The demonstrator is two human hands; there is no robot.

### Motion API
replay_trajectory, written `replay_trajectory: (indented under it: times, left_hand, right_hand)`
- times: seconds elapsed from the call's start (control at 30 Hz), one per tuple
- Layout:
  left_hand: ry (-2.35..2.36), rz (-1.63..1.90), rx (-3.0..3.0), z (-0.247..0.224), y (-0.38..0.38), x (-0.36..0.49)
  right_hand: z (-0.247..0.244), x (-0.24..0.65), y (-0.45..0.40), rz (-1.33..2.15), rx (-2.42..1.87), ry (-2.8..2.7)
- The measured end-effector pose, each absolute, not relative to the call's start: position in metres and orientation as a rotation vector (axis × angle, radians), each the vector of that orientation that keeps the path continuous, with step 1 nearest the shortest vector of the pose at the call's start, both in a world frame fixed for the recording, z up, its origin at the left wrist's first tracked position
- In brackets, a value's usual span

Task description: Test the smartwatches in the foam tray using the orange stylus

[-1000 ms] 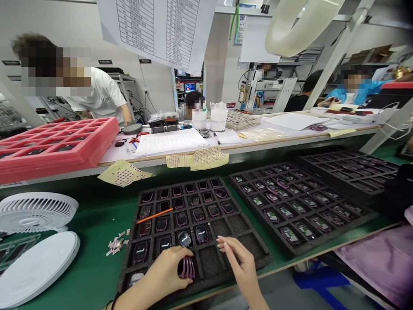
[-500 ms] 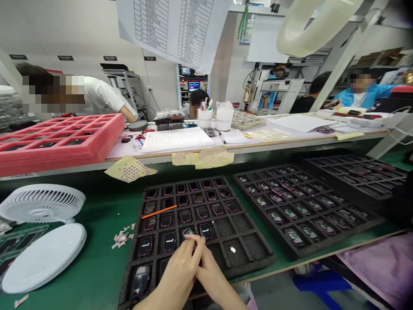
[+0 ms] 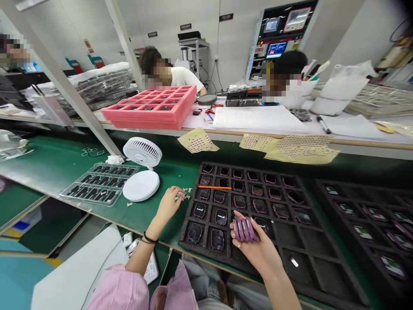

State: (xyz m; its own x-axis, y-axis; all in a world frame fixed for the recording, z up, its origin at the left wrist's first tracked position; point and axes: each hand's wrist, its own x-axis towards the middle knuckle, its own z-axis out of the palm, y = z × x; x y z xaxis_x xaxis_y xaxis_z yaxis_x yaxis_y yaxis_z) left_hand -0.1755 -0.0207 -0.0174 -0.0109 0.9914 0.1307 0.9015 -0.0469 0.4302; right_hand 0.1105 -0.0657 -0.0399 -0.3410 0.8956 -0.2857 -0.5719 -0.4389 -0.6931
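Note:
My left hand (image 3: 168, 205) rests on the green bench mat (image 3: 155, 219), with its fingertips pinched on a small pale pink scrap at the edge of a little pile of scraps (image 3: 185, 193). My right hand (image 3: 254, 246) is palm up over a black foam tray (image 3: 184, 238), shut on several purple watch straps (image 3: 245, 229). Dark smartwatches with pink frames (image 3: 221, 217) sit in the tray's compartments. An orange stick (image 3: 214, 187) lies across them. The tray's near right compartments hold no watches, and a small silver piece (image 3: 293, 261) lies in one.
A second black tray of watches (image 3: 364, 228) lies to the right. A white fan (image 3: 142, 153), its round base (image 3: 141, 186) and a clear plastic tray (image 3: 100, 184) stand left. Across the bench are papers, a pink foam tray (image 3: 150, 107) and co-workers.
My view has swung left and closer to the tray. The straps, earlier under my left hand, are now in my right hand. My left hand has moved left to the scraps.

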Motion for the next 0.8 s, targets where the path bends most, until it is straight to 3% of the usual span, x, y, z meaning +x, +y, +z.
replay_trajectory:
  times: [0.37,0.8]
  left_hand:
    - [1.942,0.401,2.042,-0.045,0.043,-0.178]
    - [1.922,0.34,2.001,-0.04,0.046,-0.177]
  right_hand:
    - [-0.03,0.104,-0.066,1.876,-0.82,-0.666]
    - [-0.011,0.097,-0.064,1.908,-0.723,-0.441]
